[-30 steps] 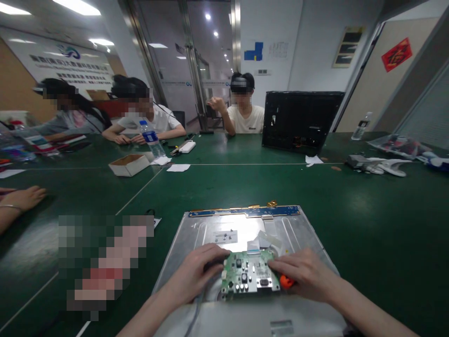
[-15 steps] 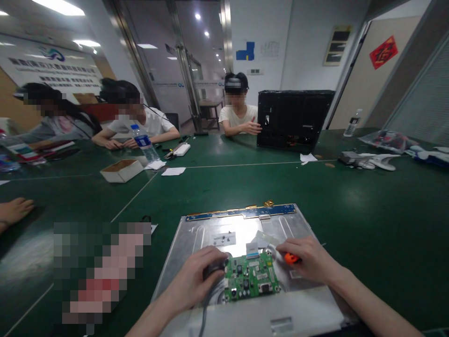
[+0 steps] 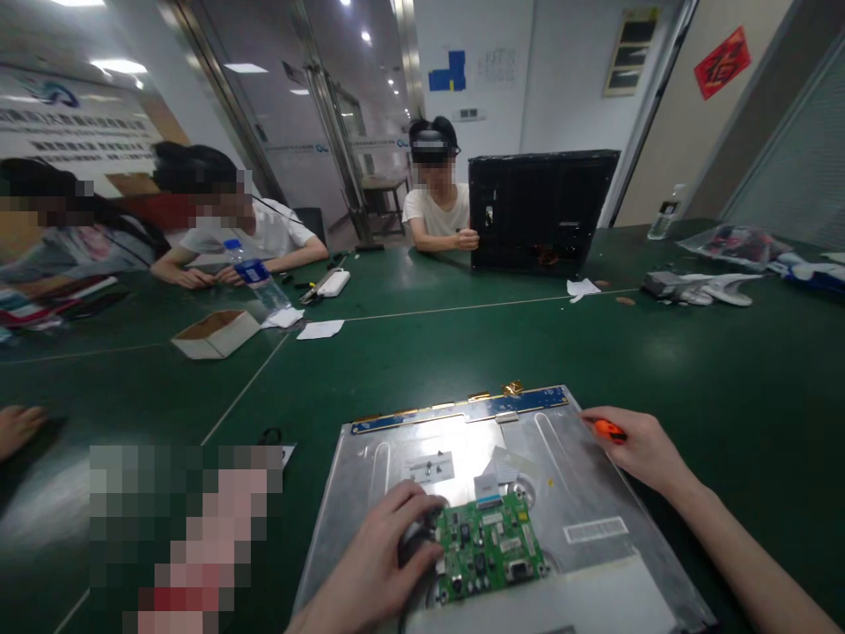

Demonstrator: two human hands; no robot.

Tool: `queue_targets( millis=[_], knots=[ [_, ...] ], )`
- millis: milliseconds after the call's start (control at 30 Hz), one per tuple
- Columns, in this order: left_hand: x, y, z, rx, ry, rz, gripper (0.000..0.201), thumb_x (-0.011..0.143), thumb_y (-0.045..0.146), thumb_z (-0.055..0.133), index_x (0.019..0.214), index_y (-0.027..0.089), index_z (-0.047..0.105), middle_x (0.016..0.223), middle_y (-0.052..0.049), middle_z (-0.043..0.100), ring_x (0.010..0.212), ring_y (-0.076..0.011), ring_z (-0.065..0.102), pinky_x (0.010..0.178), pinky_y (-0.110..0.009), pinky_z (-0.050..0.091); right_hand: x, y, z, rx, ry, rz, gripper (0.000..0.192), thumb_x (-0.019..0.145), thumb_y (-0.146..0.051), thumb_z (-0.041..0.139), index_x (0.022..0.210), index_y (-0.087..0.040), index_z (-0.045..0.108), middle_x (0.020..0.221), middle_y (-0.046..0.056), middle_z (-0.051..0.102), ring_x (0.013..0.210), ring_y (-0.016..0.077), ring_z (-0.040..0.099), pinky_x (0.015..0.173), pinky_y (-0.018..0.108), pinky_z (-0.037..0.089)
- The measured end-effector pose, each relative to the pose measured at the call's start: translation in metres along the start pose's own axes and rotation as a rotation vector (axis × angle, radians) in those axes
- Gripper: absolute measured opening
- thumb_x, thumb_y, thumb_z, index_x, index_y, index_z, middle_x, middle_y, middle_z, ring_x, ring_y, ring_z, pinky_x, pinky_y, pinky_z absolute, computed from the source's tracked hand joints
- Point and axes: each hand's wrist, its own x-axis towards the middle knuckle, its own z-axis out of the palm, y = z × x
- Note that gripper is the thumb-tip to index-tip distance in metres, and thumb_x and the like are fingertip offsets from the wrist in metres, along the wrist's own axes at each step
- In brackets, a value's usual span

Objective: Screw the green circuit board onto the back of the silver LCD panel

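The metal panel [image 3: 581, 480] lies on the green counter [image 3: 660, 352], at its near edge; the green circuit board [image 3: 485, 548] sits on the panel, towards the panel's near edge, with a white flat cable [image 3: 487, 489] at its far side; the left hand [image 3: 386, 559] is at the board's left edge, thumb and fingers curved around something dark; I cannot tell whether that grip is closed on it or only resting there; the right hand [image 3: 637, 447] is at the panel's right edge, just short of the far right corner, its grip closed around an orange object [image 3: 608, 431], most of which the fingers hide.

A blue strip [image 3: 532, 402] runs along the panel's far edge; a white label [image 3: 429, 468] with small dark pieces on it lies between that strip and the board; a second label [image 3: 595, 529] is on the panel to the board's right; a pale cover [image 3: 594, 599] spans the panel's near part.

Near the counter's far edge a black casing [image 3: 541, 211] stands upright, a co-worker's hand [image 3: 466, 239] touching its left side; an open white box [image 3: 215, 336] lies towards the counter's left, just beside a tilted bottle [image 3: 256, 275].
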Motion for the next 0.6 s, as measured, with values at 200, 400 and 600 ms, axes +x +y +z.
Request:
queue_targets(
  millis=[200,400,600],
  knots=[
    [-0.002,-0.003,0.004,0.004,-0.006,-0.043,0.033,0.085,0.014,0.059,0.116,0.024,0.062,0.109,-0.008,0.061,0.1,-0.0244,0.06,0.089,-0.036,0.05,-0.003,0.003,-0.005,0.02,0.075,0.012,0.02,0.087,-0.029,0.058,0.093,-0.021,0.074,0.086,0.004,0.078,0.071,0.0196,0.075,0.066,0.026,0.062],
    [-0.002,-0.005,0.005,0.014,-0.022,-0.03,0.032,0.085,0.015,0.057,0.116,0.024,0.062,0.108,-0.008,0.062,0.098,-0.0239,0.061,0.086,-0.036,0.051,0.0,-0.003,-0.012,-0.029,0.23,-0.101,0.016,0.09,-0.031,0.061,0.092,-0.021,0.074,0.082,0.003,0.078,0.065,0.0163,0.073,0.061,0.022,0.06],
    [0.003,-0.001,0.0,0.004,0.02,-0.025,0.024,0.088,0.019,0.057,0.111,0.021,0.064,0.102,-0.008,0.065,0.095,-0.0235,0.062,0.084,-0.035,0.05,-0.007,-0.011,-0.017,-0.026,0.504,-0.064,0.011,0.087,-0.029,0.065,0.085,-0.02,0.071,0.071,0.002,0.073,0.055,0.014,0.067,0.052,0.022,0.054]
  ],
)
